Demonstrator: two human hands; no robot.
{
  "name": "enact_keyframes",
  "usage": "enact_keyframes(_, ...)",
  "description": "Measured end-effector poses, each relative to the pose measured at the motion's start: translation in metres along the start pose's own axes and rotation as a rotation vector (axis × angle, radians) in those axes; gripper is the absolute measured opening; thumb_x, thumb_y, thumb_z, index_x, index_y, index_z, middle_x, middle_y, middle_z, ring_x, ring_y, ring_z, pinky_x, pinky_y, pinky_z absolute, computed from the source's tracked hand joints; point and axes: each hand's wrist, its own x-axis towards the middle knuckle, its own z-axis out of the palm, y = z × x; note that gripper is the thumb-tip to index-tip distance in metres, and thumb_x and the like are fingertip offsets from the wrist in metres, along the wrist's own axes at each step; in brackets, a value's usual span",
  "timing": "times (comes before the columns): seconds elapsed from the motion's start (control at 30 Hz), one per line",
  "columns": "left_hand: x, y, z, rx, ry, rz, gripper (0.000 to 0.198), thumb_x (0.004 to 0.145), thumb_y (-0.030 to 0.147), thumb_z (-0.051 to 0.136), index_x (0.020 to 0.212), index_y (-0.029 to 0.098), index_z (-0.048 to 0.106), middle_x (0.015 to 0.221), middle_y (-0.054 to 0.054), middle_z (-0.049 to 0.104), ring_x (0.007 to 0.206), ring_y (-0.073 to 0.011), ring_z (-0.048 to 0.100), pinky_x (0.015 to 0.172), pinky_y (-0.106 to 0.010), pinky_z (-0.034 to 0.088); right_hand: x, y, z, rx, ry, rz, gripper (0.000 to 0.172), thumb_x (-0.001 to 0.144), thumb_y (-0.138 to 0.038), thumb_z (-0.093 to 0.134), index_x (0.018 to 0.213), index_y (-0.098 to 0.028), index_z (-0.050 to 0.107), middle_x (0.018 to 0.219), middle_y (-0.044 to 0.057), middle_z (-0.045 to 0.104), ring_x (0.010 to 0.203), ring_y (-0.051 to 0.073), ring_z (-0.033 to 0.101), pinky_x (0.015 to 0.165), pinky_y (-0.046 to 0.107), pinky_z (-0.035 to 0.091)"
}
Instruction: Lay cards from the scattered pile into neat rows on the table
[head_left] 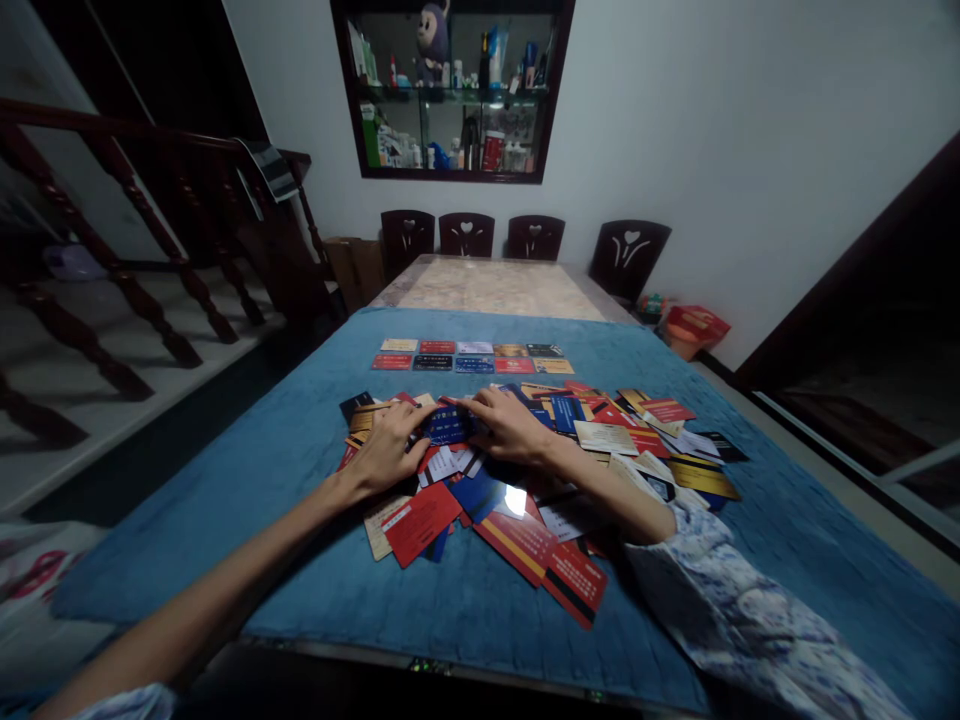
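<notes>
My left hand [390, 440] and my right hand [510, 425] meet over a loose pile of plastic cards. Between them a blue card [447, 424] faces up, its left end between my left thumb and fingers and its right end at my right fingertips. Just below it lie a white card [439, 465] and a red card [421, 524]. More blue, red, gold and cream cards overlap around both wrists, among them a gold card [703, 476] at the right. Beyond my hands, several cards stand in two neat rows, including a black card [433, 363].
A blue cloth [300, 440] covers the near part of the table, with a marbled top [495, 285] beyond it. Dark chairs [536, 237] line the far wall. A stair railing [142, 290] runs along the left, and a plastic bag [45, 590] sits at the lower left.
</notes>
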Motion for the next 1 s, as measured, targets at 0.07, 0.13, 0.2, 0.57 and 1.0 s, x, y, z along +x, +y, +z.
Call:
enact_keyframes(0.07,0.001,0.001,-0.002,-0.003,-0.012,0.004,0.048,0.088,0.025,0.056,0.136,0.019,0.056,0.108,-0.009,0.065,0.101,-0.0255,0.06,0.1,-0.047,0.043,0.0,0.001,0.0,-0.002,0.001,-0.001,0.064,0.084,-0.029,0.068,0.144,-0.02,0.048,0.117,0.014,0.059,0.104,0.027,0.05,0.083,0.038,0.038)
enact_keyframes(0.13,0.003,0.001,-0.004,-0.002,-0.026,0.003,0.05,0.087,0.028,0.058,0.136,0.02,0.056,0.111,-0.01,0.065,0.104,-0.0266,0.06,0.102,-0.049,0.041,0.0,0.003,-0.001,-0.003,-0.004,0.0,0.064,0.085,-0.031,0.068,0.145,-0.02,0.047,0.119,0.015,0.059,0.105,0.027,0.049,0.083,0.038,0.038)
enact_keyframes(0.2,0.004,0.002,-0.005,-0.003,-0.049,-0.011,0.052,0.085,0.03,0.058,0.136,0.02,0.055,0.117,-0.01,0.064,0.11,-0.0282,0.059,0.104,-0.05,0.039,0.0,0.004,-0.001,-0.007,-0.011,0.006,0.064,0.085,-0.032,0.067,0.145,-0.02,0.047,0.119,0.015,0.059,0.106,0.027,0.05,0.083,0.038,0.038)
enact_keyframes(0.57,0.021,0.007,-0.013,-0.005,-0.148,-0.064,0.054,0.08,0.029,0.06,0.133,0.015,0.056,0.12,-0.013,0.066,0.112,-0.0312,0.059,0.102,-0.051,0.038,-0.002,0.01,-0.009,-0.077,-0.043,0.056,0.062,0.089,-0.044,0.064,0.143,-0.018,0.05,0.122,0.016,0.058,0.108,0.028,0.049,0.084,0.039,0.039)
enact_keyframes(1.0,0.043,-0.002,-0.004,-0.041,-0.147,-0.032,0.046,0.078,0.027,0.065,0.124,0.02,0.063,0.12,-0.011,0.062,0.117,-0.0318,0.055,0.101,-0.051,0.038,0.0,0.025,-0.013,-0.045,-0.078,0.108,0.056,0.089,-0.046,0.063,0.137,-0.016,0.055,0.129,0.017,0.056,0.116,0.03,0.046,0.087,0.041,0.042)
